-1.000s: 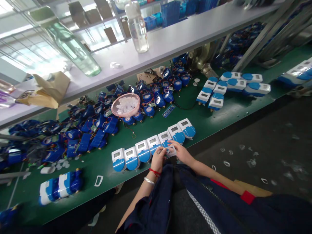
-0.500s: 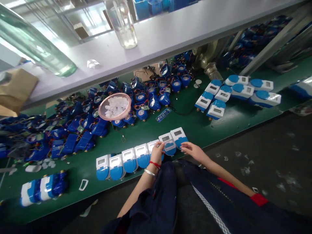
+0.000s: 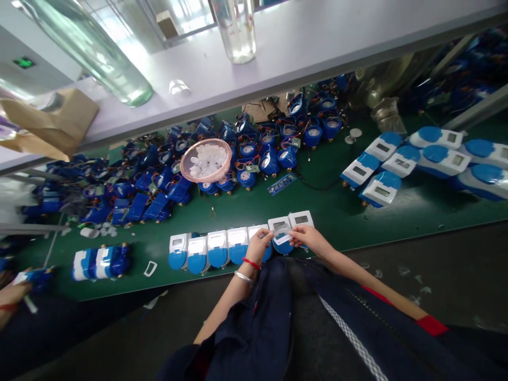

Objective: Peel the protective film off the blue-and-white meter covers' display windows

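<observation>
A small clear plastic piece (image 3: 282,230) is pinched at its left edge by my left hand (image 3: 257,246). My right hand (image 3: 310,238) grips the same piece at the other edge. Directly behind it lies a white-and-blue meter (image 3: 279,224) with a small display window, partly covered by the piece and my fingers. At the row's right end, another meter (image 3: 300,218) is partly hidden by my right hand. Leftward along the bench edge runs a line of similar meters (image 3: 218,248).
A pink-rimmed bowl (image 3: 183,168) of clear plastic parts stands among many blue meter bodies (image 3: 146,193). More white-and-blue meters (image 3: 381,189) sit at right. A white frame (image 3: 150,269) lies at left. Glass bottles (image 3: 238,37) stand on the shelf (image 3: 301,39). A co-worker's hand (image 3: 14,294) shows far left.
The view has shifted left. My right hand has moved in and taken hold of the clear piece, which is now raised and tilted between both hands. A co-worker's hand has appeared at far left.
</observation>
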{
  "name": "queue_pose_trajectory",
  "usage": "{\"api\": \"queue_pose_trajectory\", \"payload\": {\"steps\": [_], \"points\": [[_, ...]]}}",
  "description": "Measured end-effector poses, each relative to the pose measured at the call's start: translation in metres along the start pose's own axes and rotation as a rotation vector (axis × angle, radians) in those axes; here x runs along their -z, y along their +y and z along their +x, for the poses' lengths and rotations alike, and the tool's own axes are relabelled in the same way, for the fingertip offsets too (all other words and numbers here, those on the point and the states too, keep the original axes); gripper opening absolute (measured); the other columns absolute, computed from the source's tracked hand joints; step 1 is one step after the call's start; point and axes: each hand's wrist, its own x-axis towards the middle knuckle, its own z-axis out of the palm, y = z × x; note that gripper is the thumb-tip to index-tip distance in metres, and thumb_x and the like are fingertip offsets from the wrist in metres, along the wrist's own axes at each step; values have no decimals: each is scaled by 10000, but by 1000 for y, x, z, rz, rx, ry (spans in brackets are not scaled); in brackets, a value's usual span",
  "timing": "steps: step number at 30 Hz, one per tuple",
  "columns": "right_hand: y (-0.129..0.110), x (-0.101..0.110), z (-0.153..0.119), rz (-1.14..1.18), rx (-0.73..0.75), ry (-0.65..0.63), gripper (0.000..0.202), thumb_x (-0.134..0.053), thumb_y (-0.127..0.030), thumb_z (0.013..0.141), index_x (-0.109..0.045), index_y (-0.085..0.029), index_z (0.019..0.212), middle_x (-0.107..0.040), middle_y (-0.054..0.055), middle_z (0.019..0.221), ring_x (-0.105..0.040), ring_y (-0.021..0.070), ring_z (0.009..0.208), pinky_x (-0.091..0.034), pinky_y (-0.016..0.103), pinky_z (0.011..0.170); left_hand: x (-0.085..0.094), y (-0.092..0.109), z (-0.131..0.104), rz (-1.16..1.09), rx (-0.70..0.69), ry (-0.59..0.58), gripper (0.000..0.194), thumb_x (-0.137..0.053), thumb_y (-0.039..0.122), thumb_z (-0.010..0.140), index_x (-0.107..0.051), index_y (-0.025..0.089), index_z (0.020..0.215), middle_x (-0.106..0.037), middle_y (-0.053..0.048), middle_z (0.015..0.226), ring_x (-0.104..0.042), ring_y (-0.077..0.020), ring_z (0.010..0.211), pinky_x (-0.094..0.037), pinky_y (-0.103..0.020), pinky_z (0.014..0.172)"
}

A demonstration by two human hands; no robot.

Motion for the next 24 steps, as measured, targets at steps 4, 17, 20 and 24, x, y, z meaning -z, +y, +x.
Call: {"api": "queue_pose_trajectory", "payload": {"steps": [4,17,20,24], "points": [[-9,-5,-7,-163,94,-29,317,-546,-459,834,-629,-158,892,-717,79,834,-689,199,733,-547,276,648,-1,3,3,35,-28,52,359,-676,508,676,-548,175,719,-553,30,654,-431,-64,531,-351,-184,501],[-38,-31,-19,-778,718,162,107,-580,-289,810,-608,-211,879,-446,81,1376,-343,264,1316,-262,480,1097,-20,8,2,-184,43,128,424,-711,523,625,-461,183,657,-493,46,605,-445,-67,528,-327,-183,484],[-33,-36,-11,-767,709,198,177,-637,-312,764,-590,-194,888,-410,112,1398,-313,293,1326,-243,502,1095,-24,11,-1,-259,27,96,443,-691,541,644,-431,183,632,-467,51,583,-426,-63,511,-316,-183,467],[-28,-31,-2,-537,453,168,349,-592,-318,800,-523,-203,1122,-612,97,1110,-585,222,1013,-463,379,882,-26,16,-7,-297,55,45,440,-670,579,662,-499,174,688,-532,19,654,-490,-85,576,-361,-182,491]]}}
